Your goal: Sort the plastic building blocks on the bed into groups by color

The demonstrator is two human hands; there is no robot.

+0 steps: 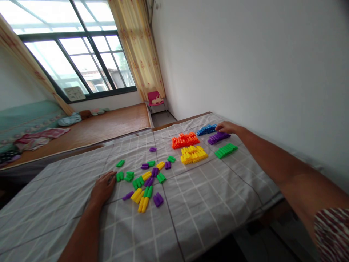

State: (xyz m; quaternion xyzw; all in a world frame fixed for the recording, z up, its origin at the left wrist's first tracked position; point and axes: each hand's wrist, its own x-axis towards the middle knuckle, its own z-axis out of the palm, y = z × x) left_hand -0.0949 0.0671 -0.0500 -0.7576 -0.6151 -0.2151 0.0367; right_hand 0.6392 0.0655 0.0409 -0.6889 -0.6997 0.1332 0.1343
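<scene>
My right hand [227, 127] reaches over the purple plastic pieces [219, 138], which lie in a stacked row. Its fingers are bent down and pinched between that row and the blue pieces [206, 130]; whatever they hold is hidden. On the cloth rests my left hand [104, 186], fingers stretched out and nothing in them, close beside a small green plastic piece [120, 177]. Mixed loose pieces in green, purple and yellow, such as a yellow one [137, 195], lie scattered to its right. These small pieces look like paired tubes.
Orange pieces [185, 141], yellow pieces [193, 155] and green pieces [226, 150] form separate groups on the checked grey cloth [196, 196]. A white wall [245, 54] runs along the right. Beyond the table stand a low bed platform [117, 123] and a pink chair [155, 99].
</scene>
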